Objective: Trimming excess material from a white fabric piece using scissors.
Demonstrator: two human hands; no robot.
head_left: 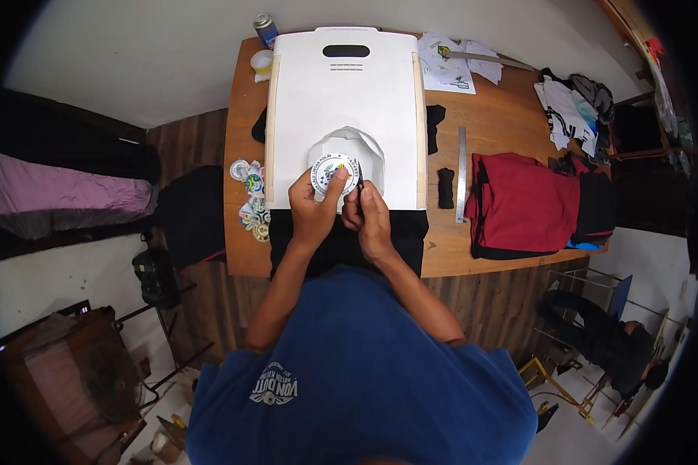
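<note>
Both my hands meet over the lower part of a large white panel [302, 101] with a dark oval slot near its far end. My left hand [316, 211] pinches a round white emblem [325, 172] with a coloured middle and dark lettering round its rim, thumb on top. Closed at the emblem's right edge, my right hand [372, 221] grips small scissors [360, 172], of which only a dark, thin part shows. A curled white paper offcut [372, 155] arches behind the emblem. Black cloth [329, 240] lies beneath my wrists.
Several cut round emblems [253, 194] lie at the table's left. A can [265, 29] and a tape roll [262, 62] stand far left. On the right are a steel ruler [461, 170], folded red cloth [523, 201], printed sheets [446, 70] and piled fabric [570, 112].
</note>
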